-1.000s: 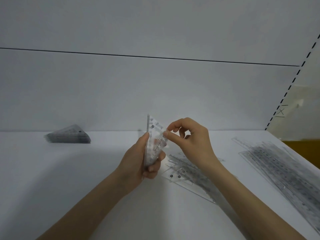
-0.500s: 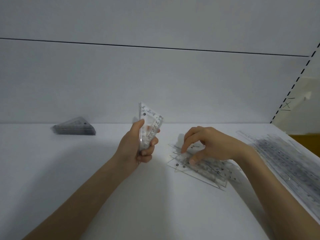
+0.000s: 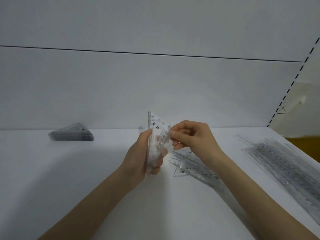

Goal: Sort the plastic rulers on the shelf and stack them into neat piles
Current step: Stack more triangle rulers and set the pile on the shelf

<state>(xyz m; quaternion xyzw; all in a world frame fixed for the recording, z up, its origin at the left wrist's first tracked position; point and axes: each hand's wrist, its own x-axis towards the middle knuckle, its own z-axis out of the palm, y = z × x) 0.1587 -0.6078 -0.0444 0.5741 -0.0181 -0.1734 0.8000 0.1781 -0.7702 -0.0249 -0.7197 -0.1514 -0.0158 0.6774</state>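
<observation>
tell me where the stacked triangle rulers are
Head view: the stacked triangle rulers lie far left on the shelf by the back wall, well left of the left hand.

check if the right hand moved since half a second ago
Yes. The right hand lifted off the loose set squares and went up and left; its fingers now pinch the bundle in the left hand.

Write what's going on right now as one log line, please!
left hand: holds triangle ruler bunch upright | right hand: pinches bunch's corner | shelf: loose triangles, triangle pile, long rulers
</observation>
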